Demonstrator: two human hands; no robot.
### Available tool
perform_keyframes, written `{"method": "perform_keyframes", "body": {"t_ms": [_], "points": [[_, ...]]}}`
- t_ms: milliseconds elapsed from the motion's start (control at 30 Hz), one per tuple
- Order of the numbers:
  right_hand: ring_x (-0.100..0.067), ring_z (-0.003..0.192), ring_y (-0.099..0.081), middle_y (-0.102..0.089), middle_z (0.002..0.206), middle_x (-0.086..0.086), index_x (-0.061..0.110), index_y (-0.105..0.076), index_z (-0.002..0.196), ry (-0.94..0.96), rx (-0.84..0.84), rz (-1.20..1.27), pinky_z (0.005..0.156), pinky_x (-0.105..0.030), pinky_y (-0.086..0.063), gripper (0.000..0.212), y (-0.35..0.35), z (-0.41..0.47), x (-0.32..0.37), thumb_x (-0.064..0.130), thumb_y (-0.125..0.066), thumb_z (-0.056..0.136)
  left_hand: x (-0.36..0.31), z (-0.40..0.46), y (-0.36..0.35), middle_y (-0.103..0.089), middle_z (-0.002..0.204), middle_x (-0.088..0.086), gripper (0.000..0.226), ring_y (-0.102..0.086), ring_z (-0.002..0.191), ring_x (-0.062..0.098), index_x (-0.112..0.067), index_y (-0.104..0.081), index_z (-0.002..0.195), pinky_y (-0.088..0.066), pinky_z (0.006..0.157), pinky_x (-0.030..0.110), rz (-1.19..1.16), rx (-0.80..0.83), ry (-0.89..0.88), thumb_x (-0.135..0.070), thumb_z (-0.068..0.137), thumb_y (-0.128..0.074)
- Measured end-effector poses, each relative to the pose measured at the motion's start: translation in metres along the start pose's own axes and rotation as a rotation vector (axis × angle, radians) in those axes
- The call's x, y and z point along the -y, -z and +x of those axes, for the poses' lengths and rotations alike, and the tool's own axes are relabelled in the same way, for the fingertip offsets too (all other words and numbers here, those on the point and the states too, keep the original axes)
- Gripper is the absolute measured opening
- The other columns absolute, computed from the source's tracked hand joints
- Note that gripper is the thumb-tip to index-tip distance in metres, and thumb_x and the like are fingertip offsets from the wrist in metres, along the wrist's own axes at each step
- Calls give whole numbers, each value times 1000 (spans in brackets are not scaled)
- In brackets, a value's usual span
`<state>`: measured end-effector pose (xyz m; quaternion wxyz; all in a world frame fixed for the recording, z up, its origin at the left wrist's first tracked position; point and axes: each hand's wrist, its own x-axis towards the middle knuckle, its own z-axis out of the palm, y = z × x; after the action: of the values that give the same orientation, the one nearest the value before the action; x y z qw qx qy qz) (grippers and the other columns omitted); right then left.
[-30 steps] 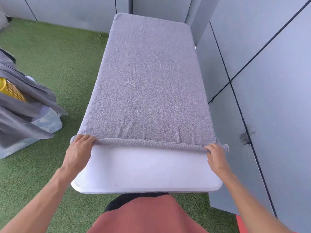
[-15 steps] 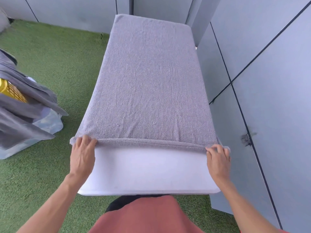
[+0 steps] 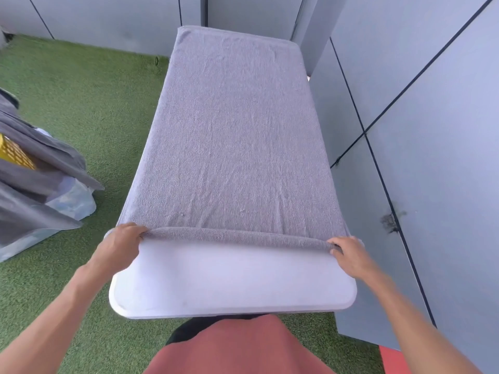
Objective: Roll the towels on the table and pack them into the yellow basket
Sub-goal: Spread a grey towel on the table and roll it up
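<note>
Towel (image 3: 232, 147) flat on table (image 3: 229, 282), rolled near edge pinched by both hands' fingers (image 3: 139, 233).

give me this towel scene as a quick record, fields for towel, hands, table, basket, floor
towel: grey towel spread along the table, near edge curled into a thin roll
left hand: left hand grips the roll's left end
right hand: right hand grips the roll's right end
table: white table, near strip bare
basket: yellow basket at left, mostly under grey cloth
floor: green turf
</note>
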<state>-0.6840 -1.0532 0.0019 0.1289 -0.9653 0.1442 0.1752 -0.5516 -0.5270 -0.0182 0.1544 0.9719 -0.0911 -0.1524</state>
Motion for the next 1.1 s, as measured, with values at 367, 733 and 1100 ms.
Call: {"method": "perform_keyframes", "body": {"t_ms": [367, 733, 1100], "points": [[-30, 97, -50, -60, 96, -7, 12, -69, 93, -128, -494, 167, 87, -32, -34, 14, -21, -11, 35, 2, -60, 88, -13, -8, 0, -58, 84, 12, 23, -48, 80, 33, -16, -67, 74, -36, 69, 41, 13, -304, 28, 7, 77, -65], [-32, 117, -43, -59, 115, -13, -1, -61, 120, -36, -232, 50, 106, -38, -31, 36, -17, 3, 28, -2, -62, 84, -24, -20, -23, -56, 99, 15, 26, -48, 92, 34, -1, -60, 97, -51, 63, 48, 101, -316, -25, 14, 77, -62], [-15, 87, -62, -65, 89, 4, 23, -63, 113, -222, 6, 547, 76, -18, -48, 42, 14, -12, 15, 17, -80, 76, -4, -7, 5, -67, 106, 8, 28, -60, 94, 27, -10, -67, 110, -49, 74, 34, -87, 48, 128, 0, 89, -51]]}}
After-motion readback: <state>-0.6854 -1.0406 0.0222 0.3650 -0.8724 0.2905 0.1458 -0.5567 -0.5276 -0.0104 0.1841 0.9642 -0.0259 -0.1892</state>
